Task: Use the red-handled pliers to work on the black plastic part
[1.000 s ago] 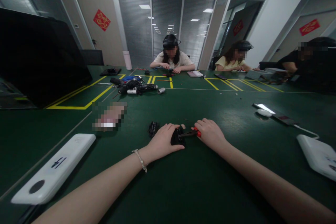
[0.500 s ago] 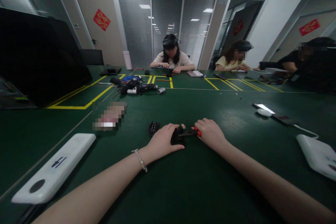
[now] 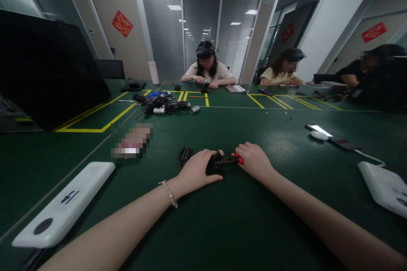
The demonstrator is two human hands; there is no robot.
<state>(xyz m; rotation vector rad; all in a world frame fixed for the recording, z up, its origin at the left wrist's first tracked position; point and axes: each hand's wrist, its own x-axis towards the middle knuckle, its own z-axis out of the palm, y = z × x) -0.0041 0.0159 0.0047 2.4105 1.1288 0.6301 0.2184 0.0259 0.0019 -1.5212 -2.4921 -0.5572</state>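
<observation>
My left hand (image 3: 199,168) is wrapped round a small black part (image 3: 215,166) on the green table, thumb in front and fingers behind. From the right, my right hand (image 3: 254,159) grips the red handles of a pair of pliers (image 3: 228,160). The dark jaws of the pliers reach to the black part; whether they bite on it is too small to tell. A second black piece (image 3: 185,156) lies just left of my left hand. Beyond the plier jaws is a small tan scrap (image 3: 221,152).
On the left lie a white power bank (image 3: 66,203) and a blurred phone (image 3: 133,139). Farther off are a pile of black tools (image 3: 162,105) and a large black screen (image 3: 47,67). Another phone (image 3: 333,137) and a white device (image 3: 381,186) lie right. Several people sit across the table.
Almost nothing differs. The whole view has shifted very slightly, while both hands, the black part and the pliers keep their places relative to each other.
</observation>
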